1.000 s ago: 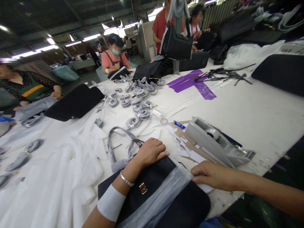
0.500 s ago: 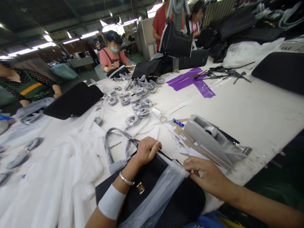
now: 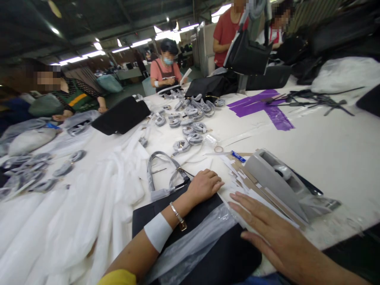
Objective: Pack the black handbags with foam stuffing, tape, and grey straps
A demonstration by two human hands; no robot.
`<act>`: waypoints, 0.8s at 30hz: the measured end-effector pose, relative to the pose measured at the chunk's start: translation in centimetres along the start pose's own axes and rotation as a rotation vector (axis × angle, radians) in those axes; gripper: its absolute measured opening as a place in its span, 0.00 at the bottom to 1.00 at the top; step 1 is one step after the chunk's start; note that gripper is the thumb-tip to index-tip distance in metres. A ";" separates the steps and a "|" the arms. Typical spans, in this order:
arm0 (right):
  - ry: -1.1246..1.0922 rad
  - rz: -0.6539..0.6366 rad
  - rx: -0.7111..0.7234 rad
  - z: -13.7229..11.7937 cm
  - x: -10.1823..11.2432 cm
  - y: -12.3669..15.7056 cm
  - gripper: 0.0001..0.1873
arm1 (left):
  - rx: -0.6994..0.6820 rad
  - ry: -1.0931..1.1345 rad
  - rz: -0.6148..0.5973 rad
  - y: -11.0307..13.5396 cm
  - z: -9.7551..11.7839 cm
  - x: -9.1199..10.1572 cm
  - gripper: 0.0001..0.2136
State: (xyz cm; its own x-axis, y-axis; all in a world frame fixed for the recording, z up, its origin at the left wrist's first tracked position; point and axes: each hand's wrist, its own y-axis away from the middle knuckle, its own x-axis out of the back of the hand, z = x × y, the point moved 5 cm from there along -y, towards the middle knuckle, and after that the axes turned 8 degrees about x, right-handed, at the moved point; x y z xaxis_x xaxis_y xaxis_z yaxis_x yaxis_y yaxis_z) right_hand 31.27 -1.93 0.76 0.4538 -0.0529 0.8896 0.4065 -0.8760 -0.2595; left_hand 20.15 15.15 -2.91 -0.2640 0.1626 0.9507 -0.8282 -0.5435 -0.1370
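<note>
A black handbag (image 3: pixel 213 253) lies at the near edge of the white table (image 3: pixel 326 146), with a strip of clear plastic film (image 3: pixel 196 245) across it. My left hand (image 3: pixel 204 185) rests knuckles-up on the bag's far edge, fingers curled loosely and pressing down, next to the grey wrapped strap (image 3: pixel 166 170). My right hand (image 3: pixel 267 227) lies flat with fingers stretched out over the film's right end and a stack of white paper slips (image 3: pixel 255 194).
A grey tape dispenser (image 3: pixel 282 178) stands right of my hands. Several coiled grey straps (image 3: pixel 190 126) lie mid-table, white wrapping sheets (image 3: pixel 74 221) at the left, purple tape (image 3: pixel 264 107) farther back. Other black bags (image 3: pixel 121 114) and seated and standing co-workers ring the table.
My right hand has let go of the film's end and now lies flat and open. My left hand has flattened on the bag's edge. The view has shifted to the left.
</note>
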 end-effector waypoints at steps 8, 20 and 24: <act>0.127 -0.050 0.284 -0.6 -3.2 -1.2 0.33 | 0.051 0.139 0.009 6.8 2.3 7.1 0.14; -0.123 -0.122 0.542 -8.6 -1.7 -16.3 0.15 | 0.665 0.071 0.390 17.4 -11.7 13.9 0.12; -0.150 -0.273 0.628 -10.8 -4.9 -16.4 0.14 | 0.735 -0.064 0.404 14.1 -21.3 14.7 0.19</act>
State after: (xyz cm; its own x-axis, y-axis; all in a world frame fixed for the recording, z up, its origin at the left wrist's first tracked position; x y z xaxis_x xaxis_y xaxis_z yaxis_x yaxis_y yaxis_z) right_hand 13.84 7.50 4.70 0.3565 0.2357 0.9041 0.8823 -0.4032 -0.2428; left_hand -5.93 27.40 3.26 -0.4242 -0.1945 0.8844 -0.1369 -0.9517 -0.2749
